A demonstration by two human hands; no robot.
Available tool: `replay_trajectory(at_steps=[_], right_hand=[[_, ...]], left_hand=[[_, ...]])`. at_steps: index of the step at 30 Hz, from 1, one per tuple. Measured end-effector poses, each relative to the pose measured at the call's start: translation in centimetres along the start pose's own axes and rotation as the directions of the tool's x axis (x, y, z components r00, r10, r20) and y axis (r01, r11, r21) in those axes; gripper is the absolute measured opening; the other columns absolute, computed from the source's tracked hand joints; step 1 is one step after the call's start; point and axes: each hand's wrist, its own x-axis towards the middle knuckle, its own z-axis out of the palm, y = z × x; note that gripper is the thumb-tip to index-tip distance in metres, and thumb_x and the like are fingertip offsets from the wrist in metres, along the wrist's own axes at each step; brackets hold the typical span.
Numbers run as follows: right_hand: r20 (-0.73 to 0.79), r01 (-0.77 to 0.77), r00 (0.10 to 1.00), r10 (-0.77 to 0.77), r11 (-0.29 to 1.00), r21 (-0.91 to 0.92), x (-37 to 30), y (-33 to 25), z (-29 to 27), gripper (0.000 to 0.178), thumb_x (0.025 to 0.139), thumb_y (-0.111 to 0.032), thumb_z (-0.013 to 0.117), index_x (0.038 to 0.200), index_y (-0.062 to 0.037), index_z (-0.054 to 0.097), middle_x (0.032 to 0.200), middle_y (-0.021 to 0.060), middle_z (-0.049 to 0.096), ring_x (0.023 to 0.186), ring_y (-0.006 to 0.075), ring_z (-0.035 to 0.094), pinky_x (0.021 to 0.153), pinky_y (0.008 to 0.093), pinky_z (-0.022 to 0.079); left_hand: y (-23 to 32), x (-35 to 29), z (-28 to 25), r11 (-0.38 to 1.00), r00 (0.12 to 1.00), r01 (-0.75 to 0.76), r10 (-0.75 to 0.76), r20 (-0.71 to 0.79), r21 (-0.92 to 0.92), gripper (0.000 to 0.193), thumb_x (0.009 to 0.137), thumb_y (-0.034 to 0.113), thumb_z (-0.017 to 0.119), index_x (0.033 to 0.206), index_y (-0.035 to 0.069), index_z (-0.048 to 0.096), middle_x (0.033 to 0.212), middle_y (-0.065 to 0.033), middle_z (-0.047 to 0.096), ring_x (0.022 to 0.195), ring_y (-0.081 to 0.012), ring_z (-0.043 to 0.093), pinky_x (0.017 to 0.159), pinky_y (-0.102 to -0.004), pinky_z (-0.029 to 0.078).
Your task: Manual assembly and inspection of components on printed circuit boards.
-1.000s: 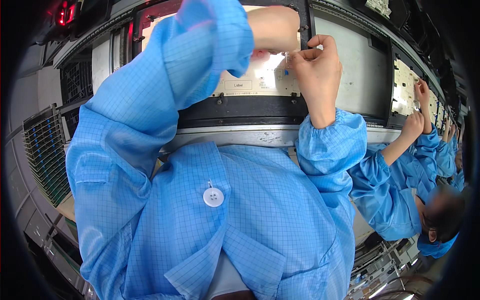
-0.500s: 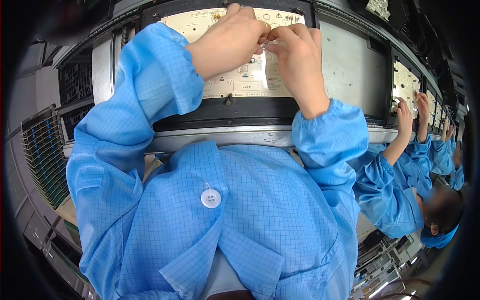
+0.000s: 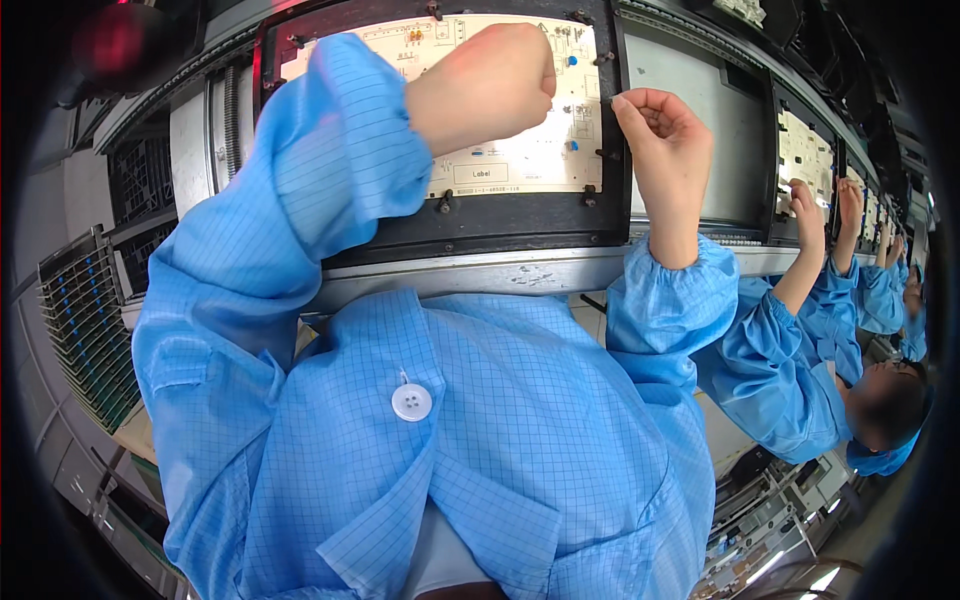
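Observation:
A pale printed circuit board (image 3: 520, 182) with printed markings and small parts lies in a black carrier frame (image 3: 500, 222). My left hand (image 3: 488, 88) is over the middle of the board, closed like a fist. Its fingertips are tucked under, so whatever they hold is hidden. To its right, my right hand (image 3: 668, 135) is off the board by the frame's right edge. Thumb and forefinger meet there in a pinch, and anything between them is too small to name. Two blue parts, an upper one (image 3: 572, 61) and a lower one (image 3: 574, 146), stand on the board's right side.
A metal rail (image 3: 530, 275) runs along the near edge. Farther right, a co-worker's hands (image 3: 806, 212) are at another board (image 3: 803, 150), with more people in blue beyond. A rack of upright boards (image 3: 90, 330) stands at the left.
My right hand has moved right and nearer, off the board and apart from my left hand. My left hand has shifted slightly right and nearer. The board's right side is uncovered.

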Motion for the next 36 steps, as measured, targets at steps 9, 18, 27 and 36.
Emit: replay_trajectory(at_steps=[9,18,27,36], right_hand=[[-0.110,0.018,0.994,-0.004,0.992,0.128,-1.4,1.6,-0.1,0.020,0.090,-0.005,0.071,0.106,0.0058,0.070,0.089,0.0053,0.071,0.078,0.0065,0.062,0.067,0.0176,0.047],[-0.134,0.047,0.990,-0.035,0.995,0.090,-1.6,2.0,0.3,0.018,0.090,-0.004,0.070,0.105,0.0060,0.071,0.090,0.0055,0.071,0.078,0.0074,0.062,0.071,0.0190,0.049],[-0.074,0.071,0.994,-0.078,0.994,-0.086,-0.9,2.0,0.8,0.017,0.087,-0.001,0.070,0.103,0.0049,0.070,0.084,0.0059,0.071,0.075,0.0080,0.062,0.069,0.0213,0.051],[-0.118,0.062,0.989,-0.086,0.980,-0.190,-0.6,1.0,1.4,0.022,0.081,0.000,0.070,0.103,0.0016,0.064,0.081,0.0051,0.071,0.070,0.0088,0.063,0.065,0.0229,0.052]], left_hand=[[1.4,1.9,1.2,0.984,0.987,0.150,-0.155,0.046,0.100,0.016,0.079,0.009,0.065,0.088,-0.001,0.075,0.078,-0.0166,0.072,0.069,-0.0239,0.070,0.067,-0.0342,0.057],[1.9,2.4,0.1,0.979,0.973,0.195,-0.185,0.140,-0.065,0.021,0.073,0.009,0.060,0.082,-0.006,0.071,0.078,-0.0287,0.067,0.074,-0.0376,0.070,0.070,-0.0433,0.055],[3.5,3.3,0.5,0.967,0.965,0.244,-0.249,0.080,0.071,0.025,0.072,0.009,0.060,0.081,-0.012,0.069,0.077,-0.0359,0.064,0.081,-0.0450,0.070,0.072,-0.0465,0.055],[2.7,3.8,1.5,0.992,0.993,0.104,-0.107,0.047,0.066,0.025,0.071,0.007,0.059,0.080,-0.015,0.066,0.082,-0.0378,0.063,0.082,-0.0487,0.068,0.073,-0.0491,0.055]])
